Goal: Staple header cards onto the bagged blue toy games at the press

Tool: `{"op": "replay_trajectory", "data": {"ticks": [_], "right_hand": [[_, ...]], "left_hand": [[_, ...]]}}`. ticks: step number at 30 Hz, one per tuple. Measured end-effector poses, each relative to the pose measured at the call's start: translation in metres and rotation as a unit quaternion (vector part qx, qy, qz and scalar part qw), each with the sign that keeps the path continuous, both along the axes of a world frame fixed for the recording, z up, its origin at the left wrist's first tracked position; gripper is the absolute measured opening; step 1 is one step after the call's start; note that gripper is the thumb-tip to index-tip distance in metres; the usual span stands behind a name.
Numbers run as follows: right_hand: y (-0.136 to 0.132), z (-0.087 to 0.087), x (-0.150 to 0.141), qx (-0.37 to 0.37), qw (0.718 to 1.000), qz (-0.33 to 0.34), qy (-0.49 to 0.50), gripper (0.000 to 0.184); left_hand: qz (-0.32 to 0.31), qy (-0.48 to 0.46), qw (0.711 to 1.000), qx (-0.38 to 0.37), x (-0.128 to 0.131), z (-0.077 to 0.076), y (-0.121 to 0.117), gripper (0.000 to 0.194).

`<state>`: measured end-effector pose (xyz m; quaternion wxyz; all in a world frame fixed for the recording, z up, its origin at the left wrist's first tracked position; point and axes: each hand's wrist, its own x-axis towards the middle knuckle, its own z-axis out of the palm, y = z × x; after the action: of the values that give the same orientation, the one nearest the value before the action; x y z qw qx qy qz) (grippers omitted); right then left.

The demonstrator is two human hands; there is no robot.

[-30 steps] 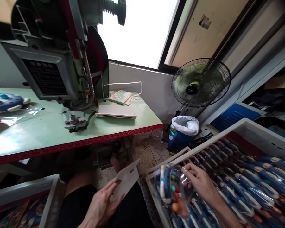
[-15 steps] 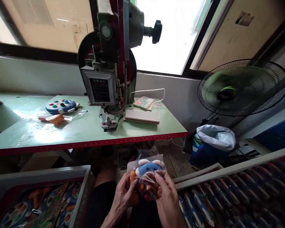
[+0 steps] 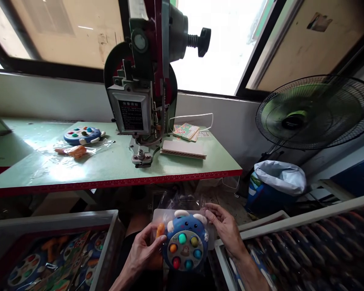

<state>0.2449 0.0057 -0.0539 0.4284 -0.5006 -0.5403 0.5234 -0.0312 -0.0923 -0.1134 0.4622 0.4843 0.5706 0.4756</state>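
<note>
Both hands, left hand (image 3: 144, 252) and right hand (image 3: 226, 228), grip bagged toy (image 3: 185, 247).

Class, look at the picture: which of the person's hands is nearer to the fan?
Right. The right hand pinches the bagged toy's upper right corner, on the fan's side; the left hand grips its opposite, left edge.

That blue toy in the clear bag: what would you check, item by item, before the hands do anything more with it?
1. Left hand grips the blue toy at its left edge: ok.
2. Right hand pinches the bag's top right corner: ok.
3. Bag mouth open above the toy: cannot tell, the film is crumpled.
4. White card sits behind the toy: ok.
5. Space free on the green table in front of the press machine: ok.
</note>
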Motion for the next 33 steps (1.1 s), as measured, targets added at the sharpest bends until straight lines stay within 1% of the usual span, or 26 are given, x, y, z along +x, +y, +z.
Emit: {"op": "replay_trajectory", "data": {"ticks": [3,5,7,9,11,13,15,17,20,22,25,26,28,30,33], "right_hand": [[-0.005,-0.002,-0.013,0.05,0.997,-0.031,-0.048,0.042],[-0.01,-0.001,-0.022,0.079,0.993,-0.056,-0.068,0.043],[-0.015,0.0,-0.032,0.1,0.989,-0.085,-0.066,0.045],[-0.019,0.001,-0.045,0.118,0.983,-0.124,-0.072,0.047],[-0.022,0.001,-0.057,0.137,0.975,-0.147,-0.097,0.048],[-0.023,-0.001,-0.068,0.15,0.97,-0.152,-0.117,0.048],[-0.023,-0.004,-0.075,0.157,0.967,-0.159,-0.122,0.049],[-0.023,-0.008,-0.081,0.156,0.965,-0.174,-0.121,0.05],[-0.023,-0.015,-0.092,0.158,0.969,-0.149,-0.121,0.052],[-0.024,-0.019,-0.102,0.166,0.971,-0.126,-0.118,0.053],[-0.026,-0.026,-0.118,0.157,0.976,-0.116,-0.101,0.052],[-0.027,-0.028,-0.122,0.145,0.981,-0.097,-0.088,0.05],[-0.029,-0.03,-0.129,0.119,0.991,-0.034,-0.048,0.045],[-0.031,-0.03,-0.131,0.103,0.994,0.021,-0.008,0.042],[-0.028,-0.028,-0.13,0.105,0.993,0.049,-0.005,0.041]], "left_hand": [[0.006,-0.021,1.0,-0.007,-0.004,-0.002,-0.005,0.042],[0.011,-0.046,0.999,-0.019,-0.008,0.0,-0.009,0.043],[0.023,-0.058,0.998,-0.028,-0.012,0.007,-0.012,0.046],[0.044,-0.045,0.998,-0.022,-0.015,0.019,-0.015,0.045],[0.074,-0.024,0.997,-0.012,-0.017,0.031,-0.016,0.044],[0.117,-0.018,0.993,-0.014,-0.018,0.04,-0.017,0.049],[0.156,-0.023,0.987,-0.016,-0.02,0.044,-0.018,0.052],[0.17,-0.031,0.985,-0.012,-0.026,0.043,-0.018,0.052],[0.171,-0.023,0.985,-0.006,-0.04,0.042,-0.02,0.052],[0.19,0.003,0.982,0.0,-0.051,0.043,-0.021,0.055],[0.211,0.033,0.977,0.005,-0.067,0.047,-0.026,0.057],[0.211,0.034,0.977,0.002,-0.072,0.047,-0.028,0.056],[0.212,0.032,0.977,0.002,-0.083,0.044,-0.033,0.052],[0.211,0.038,0.977,0.011,-0.094,0.041,-0.037,0.046],[0.199,0.042,0.978,0.037,-0.108,0.042,-0.039,0.038]]}}
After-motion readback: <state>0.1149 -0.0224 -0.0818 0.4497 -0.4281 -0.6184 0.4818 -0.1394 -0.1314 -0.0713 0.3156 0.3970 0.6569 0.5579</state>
